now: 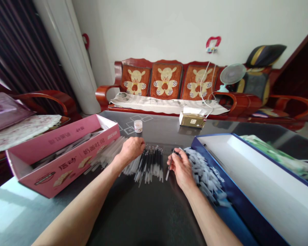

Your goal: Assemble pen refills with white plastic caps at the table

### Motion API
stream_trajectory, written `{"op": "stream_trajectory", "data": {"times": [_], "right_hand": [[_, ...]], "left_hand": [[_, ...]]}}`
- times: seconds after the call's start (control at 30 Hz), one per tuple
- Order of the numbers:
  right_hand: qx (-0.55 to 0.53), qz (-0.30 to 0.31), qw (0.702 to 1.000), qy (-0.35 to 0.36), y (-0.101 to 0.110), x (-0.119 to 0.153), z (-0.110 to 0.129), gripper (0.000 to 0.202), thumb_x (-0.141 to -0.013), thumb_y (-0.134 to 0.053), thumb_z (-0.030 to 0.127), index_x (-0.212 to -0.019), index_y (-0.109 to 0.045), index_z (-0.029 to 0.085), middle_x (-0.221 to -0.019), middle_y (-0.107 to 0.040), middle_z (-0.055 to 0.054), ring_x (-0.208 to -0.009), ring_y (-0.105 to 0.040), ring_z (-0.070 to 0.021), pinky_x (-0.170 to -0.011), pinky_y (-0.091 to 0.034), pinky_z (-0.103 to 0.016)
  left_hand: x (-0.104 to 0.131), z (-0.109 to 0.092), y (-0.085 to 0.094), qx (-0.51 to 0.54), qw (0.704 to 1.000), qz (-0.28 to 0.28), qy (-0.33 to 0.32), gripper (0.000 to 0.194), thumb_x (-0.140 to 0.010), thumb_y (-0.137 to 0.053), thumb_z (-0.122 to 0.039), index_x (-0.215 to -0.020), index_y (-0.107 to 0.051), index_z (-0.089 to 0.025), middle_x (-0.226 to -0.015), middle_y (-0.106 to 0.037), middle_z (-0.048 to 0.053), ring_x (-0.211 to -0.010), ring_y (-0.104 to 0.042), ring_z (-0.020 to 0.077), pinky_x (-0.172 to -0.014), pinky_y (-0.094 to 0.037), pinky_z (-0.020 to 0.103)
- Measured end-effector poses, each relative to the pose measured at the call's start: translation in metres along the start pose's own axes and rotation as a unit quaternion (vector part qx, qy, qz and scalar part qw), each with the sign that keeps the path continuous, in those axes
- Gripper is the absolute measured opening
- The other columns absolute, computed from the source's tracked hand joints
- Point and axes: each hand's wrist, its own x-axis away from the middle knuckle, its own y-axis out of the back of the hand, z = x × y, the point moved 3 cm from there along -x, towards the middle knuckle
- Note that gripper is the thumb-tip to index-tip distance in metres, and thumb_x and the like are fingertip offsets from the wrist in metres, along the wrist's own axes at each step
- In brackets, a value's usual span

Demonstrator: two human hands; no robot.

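My right hand [181, 167] grips a dark pen refill [168, 171] with a pale end, held between thumb and fingers and tilted. My left hand [131, 150] is closed with curled fingers above the left edge of a row of pen refills [151, 165]; whatever it pinches is hidden. These refills lie side by side on the dark table, black along most of their length and whitish at the near ends. Just right of my right hand is a pile of short whitish translucent tubes or caps [206, 174]. Longer clear tubes [109, 152] lie left of my left hand.
A pink box [64, 171] with dark and pale sticks inside stands left. On the right is a blue box [220, 174] with white inner walls, beside a green plastic bag [272, 150]. Farther back are a small jar [138, 126] and a tissue box [192, 120].
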Motion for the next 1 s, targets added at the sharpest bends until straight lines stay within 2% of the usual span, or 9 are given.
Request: {"op": "stream_trajectory", "data": {"times": [0.1,0.2,0.3,0.47,0.7,0.83,0.9,0.97,1.0], "right_hand": [[0.008,0.004,1.000,-0.005,0.000,0.000,-0.002,0.034,-0.070,-0.068,0.042,-0.095,-0.061,0.020,-0.074,-0.064,0.001,-0.062,-0.060,-0.0112,-0.049,-0.045,-0.020],[-0.004,-0.004,1.000,-0.013,0.001,-0.001,-0.002,0.036,-0.066,-0.069,0.039,-0.096,-0.063,0.019,-0.082,-0.064,-0.001,-0.068,-0.060,-0.0122,-0.051,-0.046,-0.021],[-0.012,-0.006,1.000,-0.013,0.000,-0.001,-0.002,0.037,-0.062,-0.072,0.032,-0.096,-0.063,0.020,-0.084,-0.063,-0.001,-0.070,-0.060,-0.0118,-0.053,-0.046,-0.021],[-0.012,-0.014,1.000,-0.017,-0.002,0.000,0.001,0.038,-0.060,-0.072,0.029,-0.095,-0.062,0.020,-0.084,-0.062,0.000,-0.070,-0.060,-0.0119,-0.054,-0.046,-0.021],[-0.005,-0.009,1.000,-0.009,-0.005,0.003,0.005,0.037,-0.060,-0.075,0.031,-0.092,-0.060,0.020,-0.076,-0.060,0.003,-0.067,-0.059,-0.0110,-0.052,-0.046,-0.020],[0.004,-0.013,1.000,-0.001,-0.003,0.002,0.001,0.036,-0.063,-0.074,0.035,-0.093,-0.061,0.020,-0.077,-0.062,0.002,-0.066,-0.061,-0.0114,-0.051,-0.047,-0.020],[-0.001,-0.013,1.000,-0.002,-0.001,0.001,-0.001,0.037,-0.065,-0.073,0.038,-0.095,-0.060,0.020,-0.077,-0.064,0.001,-0.065,-0.062,-0.0116,-0.051,-0.048,-0.020],[-0.005,-0.008,1.000,-0.001,0.000,0.000,-0.001,0.036,-0.068,-0.071,0.040,-0.095,-0.060,0.020,-0.076,-0.066,0.000,-0.064,-0.062,-0.0119,-0.050,-0.047,-0.021],[-0.003,-0.004,1.000,0.000,0.000,0.000,-0.002,0.035,-0.069,-0.069,0.041,-0.095,-0.060,0.020,-0.076,-0.066,0.000,-0.064,-0.062,-0.0121,-0.050,-0.048,-0.021]], "left_hand": [[-0.002,0.010,-0.006,-0.074,0.996,0.044,0.023,0.026,-0.079,-0.049,-0.028,-0.089,-0.071,-0.018,-0.088,-0.071,0.013,-0.088,-0.065,0.0251,-0.077,-0.048,0.032],[-0.001,0.009,-0.017,-0.108,0.991,0.074,0.027,0.026,-0.078,-0.051,-0.028,-0.090,-0.070,-0.017,-0.092,-0.069,0.015,-0.091,-0.065,0.0255,-0.080,-0.049,0.034],[0.001,0.007,-0.022,-0.113,0.990,0.079,0.016,0.026,-0.077,-0.052,-0.027,-0.095,-0.069,-0.017,-0.095,-0.069,0.015,-0.095,-0.064,0.0260,-0.084,-0.048,0.036],[0.003,0.006,-0.021,-0.117,0.990,0.083,0.005,0.031,-0.076,-0.051,-0.023,-0.104,-0.065,-0.018,-0.099,-0.067,0.015,-0.099,-0.063,0.0269,-0.086,-0.048,0.037],[0.006,0.000,-0.020,-0.125,0.988,0.084,0.024,0.029,-0.075,-0.046,-0.014,-0.098,-0.063,-0.014,-0.096,-0.067,0.018,-0.094,-0.065,0.0280,-0.080,-0.050,0.038],[0.004,0.001,-0.018,-0.121,0.989,0.079,0.040,0.032,-0.075,-0.046,-0.015,-0.103,-0.061,-0.015,-0.095,-0.068,0.017,-0.093,-0.065,0.0271,-0.079,-0.050,0.035],[0.002,0.002,-0.014,-0.100,0.992,0.055,0.044,0.037,-0.075,-0.047,-0.016,-0.109,-0.059,-0.015,-0.095,-0.068,0.015,-0.095,-0.064,0.0268,-0.080,-0.049,0.034],[-0.001,0.001,-0.009,-0.026,0.998,0.009,0.049,0.043,-0.073,-0.048,-0.016,-0.115,-0.057,-0.015,-0.088,-0.069,0.012,-0.091,-0.065,0.0257,-0.078,-0.049,0.033],[-0.002,0.000,-0.008,0.043,0.998,-0.013,0.052,0.046,-0.072,-0.048,-0.016,-0.116,-0.056,-0.015,-0.081,-0.069,0.009,-0.085,-0.066,0.0240,-0.074,-0.049,0.031]]}}
